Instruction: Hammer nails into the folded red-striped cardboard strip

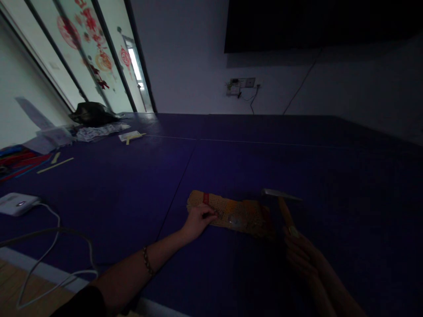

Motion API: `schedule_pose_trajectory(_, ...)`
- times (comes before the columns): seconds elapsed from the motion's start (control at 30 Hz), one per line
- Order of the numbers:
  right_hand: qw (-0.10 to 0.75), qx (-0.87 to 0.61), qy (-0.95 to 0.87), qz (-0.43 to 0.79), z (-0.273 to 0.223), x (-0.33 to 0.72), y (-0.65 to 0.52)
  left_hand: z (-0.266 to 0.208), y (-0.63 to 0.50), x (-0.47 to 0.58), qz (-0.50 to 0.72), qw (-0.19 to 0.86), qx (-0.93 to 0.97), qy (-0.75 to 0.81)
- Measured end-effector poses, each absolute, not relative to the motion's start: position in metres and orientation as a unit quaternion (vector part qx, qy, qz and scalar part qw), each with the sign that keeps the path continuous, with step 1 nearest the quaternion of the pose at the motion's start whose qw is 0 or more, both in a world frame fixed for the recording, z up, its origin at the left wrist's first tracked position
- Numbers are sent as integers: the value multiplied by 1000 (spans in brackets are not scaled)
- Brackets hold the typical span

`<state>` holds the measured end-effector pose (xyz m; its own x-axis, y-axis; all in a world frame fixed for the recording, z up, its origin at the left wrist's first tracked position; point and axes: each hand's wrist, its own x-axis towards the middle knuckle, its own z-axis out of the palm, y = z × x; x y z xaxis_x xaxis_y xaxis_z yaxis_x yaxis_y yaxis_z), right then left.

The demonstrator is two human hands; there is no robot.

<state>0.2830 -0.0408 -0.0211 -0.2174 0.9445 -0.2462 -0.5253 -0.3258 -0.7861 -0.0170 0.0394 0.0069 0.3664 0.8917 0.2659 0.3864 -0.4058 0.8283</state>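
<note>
Board (228,213): tan, speckled with dark dots, red band close to its left end, orange patch midway along the far side. Lies flat on the table (132,180), toward the near edge, long side running left to right with the left end slightly farther off. Right end sinks into shadow; outline unclear there.

Left hand (198,221): on the board's near long edge, left of its middle. Thumb and fingers brought together over the surface; too dark to tell whether anything small is pinched between them. The greater part of the board extends to the right of this hand.

Right hand (301,253): wrapped round the handle of a hammer (286,215), just beyond the board's right end and apart from it. Head sits above the grip in view, one tip near the board's far right corner; height over the table cannot be judged.

Table, left side: white device (18,204) near the near left corner, cable (58,220) attached and looping past the near edge. Black bag (94,113) at the far left corner.
</note>
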Motion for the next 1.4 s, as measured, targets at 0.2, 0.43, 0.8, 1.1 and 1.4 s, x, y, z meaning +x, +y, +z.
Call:
schedule_pose_trajectory(0.2,506,-379,-271,726,-19,281,-42,9,38,-16,379,328,752,429)
schedule_pose_trajectory(0.43,506,-367,-271,732,-23,284,-41,10,38,-16,377,330,749,433)
schedule_pose_trajectory(0.8,495,-398,-284,718,-20,284,-40,10,37,-15,367,323,753,440)
schedule_pose_trajectory(1.1,497,-500,-305,640,14,267,-47,7,39,-15,379,347,745,425)
schedule_pose_trajectory(1.4,450,-653,-335,509,109,170,-99,4,43,-14,398,365,733,413)
